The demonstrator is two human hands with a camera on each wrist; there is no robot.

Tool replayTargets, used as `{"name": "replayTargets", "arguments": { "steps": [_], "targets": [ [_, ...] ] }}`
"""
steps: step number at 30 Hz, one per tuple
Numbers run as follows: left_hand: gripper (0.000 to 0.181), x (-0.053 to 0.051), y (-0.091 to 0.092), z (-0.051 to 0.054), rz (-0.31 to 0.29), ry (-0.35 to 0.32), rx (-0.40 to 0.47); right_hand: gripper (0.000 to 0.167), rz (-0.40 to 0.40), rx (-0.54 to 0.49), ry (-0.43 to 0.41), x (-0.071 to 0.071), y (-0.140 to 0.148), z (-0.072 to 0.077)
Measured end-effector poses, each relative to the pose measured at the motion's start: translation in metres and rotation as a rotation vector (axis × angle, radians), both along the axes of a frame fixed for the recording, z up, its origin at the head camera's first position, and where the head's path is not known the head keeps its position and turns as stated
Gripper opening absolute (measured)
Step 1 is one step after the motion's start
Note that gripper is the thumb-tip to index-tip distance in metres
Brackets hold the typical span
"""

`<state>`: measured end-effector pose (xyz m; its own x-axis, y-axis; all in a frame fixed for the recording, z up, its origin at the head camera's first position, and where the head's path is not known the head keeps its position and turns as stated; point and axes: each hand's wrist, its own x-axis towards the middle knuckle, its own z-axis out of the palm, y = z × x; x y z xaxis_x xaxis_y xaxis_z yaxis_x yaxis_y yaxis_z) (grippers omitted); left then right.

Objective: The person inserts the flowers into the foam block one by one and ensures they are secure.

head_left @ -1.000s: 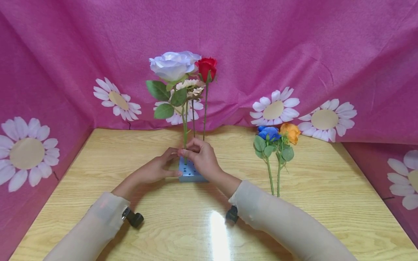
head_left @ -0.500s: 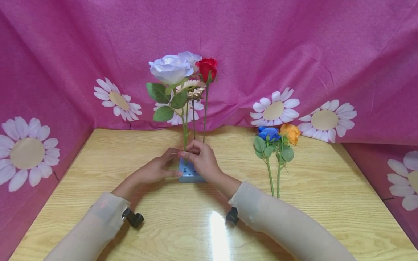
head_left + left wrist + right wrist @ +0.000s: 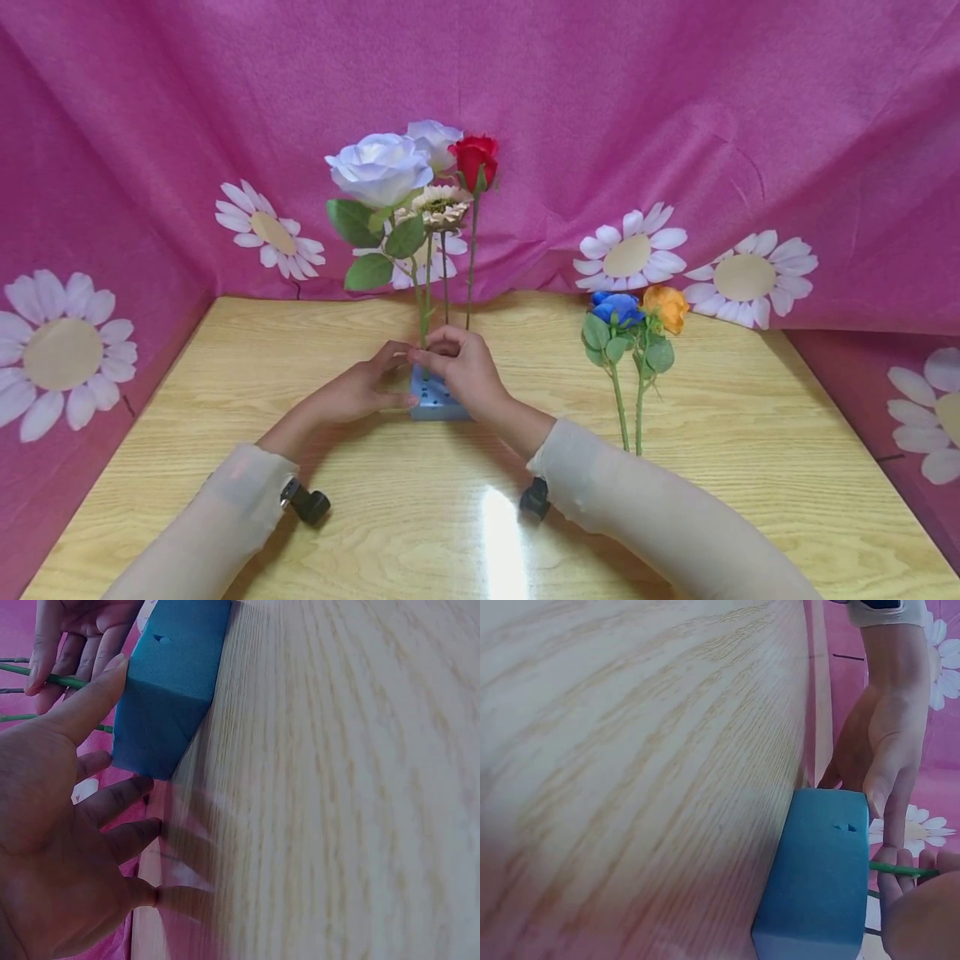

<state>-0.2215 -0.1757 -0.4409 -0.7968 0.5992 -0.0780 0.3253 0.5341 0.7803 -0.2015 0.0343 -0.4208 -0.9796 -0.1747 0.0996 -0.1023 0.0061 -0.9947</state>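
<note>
In the head view my right hand [image 3: 468, 375] pinches the green stem of a large white rose [image 3: 380, 171], low above a blue foam block [image 3: 438, 410]. The rose leans left, its leaves below the bloom. My left hand [image 3: 360, 387] braces the block's left end with thumb and spread, fairly straight fingers, as the left wrist view also shows on the foam block [image 3: 161, 720]. Behind stand a second white rose [image 3: 435, 143], a red rose [image 3: 475, 158] and a cream daisy-like flower [image 3: 442, 210]. My right hand hides where most of their stems end.
A blue rose [image 3: 618, 308] and an orange rose [image 3: 665, 307] lie on the wooden table [image 3: 720, 500] to the right of the block. A magenta cloth [image 3: 540, 100] with printed daisies hangs behind and along both sides.
The large white rose has tilted left and come down slightly, uncovering more of the second white rose behind it. Both hands stay almost in the same place.
</note>
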Motion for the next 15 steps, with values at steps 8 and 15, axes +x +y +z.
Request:
{"name": "replayTargets", "arguments": {
  "steps": [8,15],
  "targets": [
    [0.068,0.001,0.002,0.000,-0.026,-0.008,0.045,0.021,-0.003,0.028,0.001,0.002,0.005,0.002],
    [0.068,0.002,0.002,0.001,-0.029,-0.008,0.061,0.020,0.010,-0.006,-0.010,0.003,0.018,0.005]
  ]
}}
